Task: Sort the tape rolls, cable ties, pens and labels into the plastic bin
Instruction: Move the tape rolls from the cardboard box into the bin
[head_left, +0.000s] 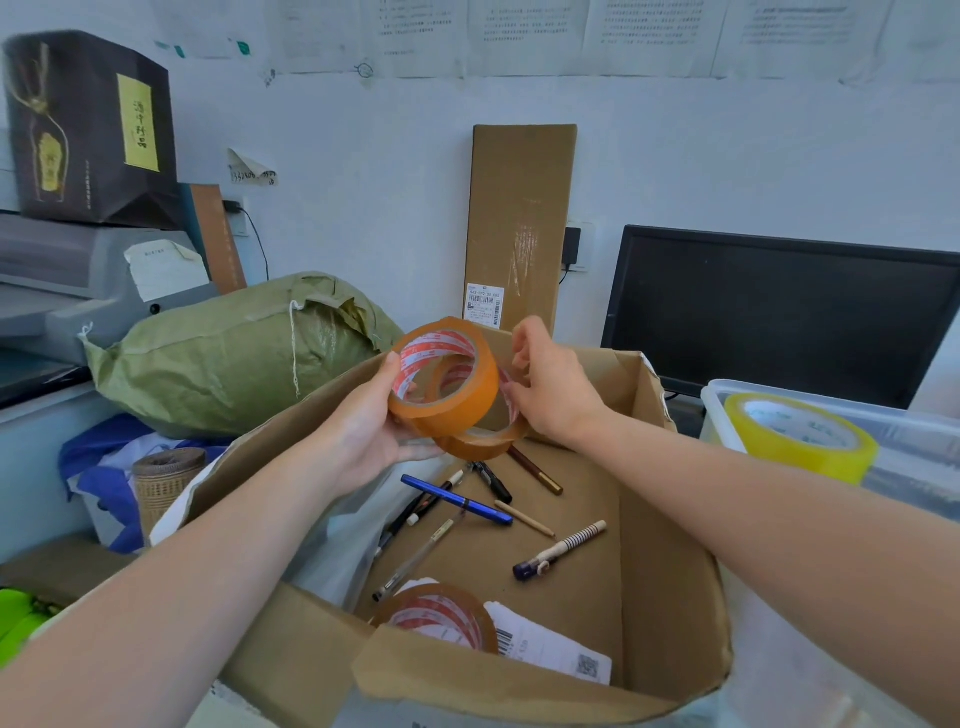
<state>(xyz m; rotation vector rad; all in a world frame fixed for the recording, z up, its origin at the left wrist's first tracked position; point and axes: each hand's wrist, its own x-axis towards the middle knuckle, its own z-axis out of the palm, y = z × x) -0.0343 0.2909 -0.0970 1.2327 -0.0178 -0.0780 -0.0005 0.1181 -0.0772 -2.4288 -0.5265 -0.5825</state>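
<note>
Gripping tape rolls (467, 402): left hand (363, 423), right hand (556, 387)

amber tape roll (457, 410): red-white core | yellow tape roll (831, 457) | blue pen (457, 500) | striped pen (571, 543): cream, perhaps purple cap

Two bare forearms (218, 561), sleeveless to the frame edge, with bare left hand (363, 426) and right hand (556, 387)
</note>
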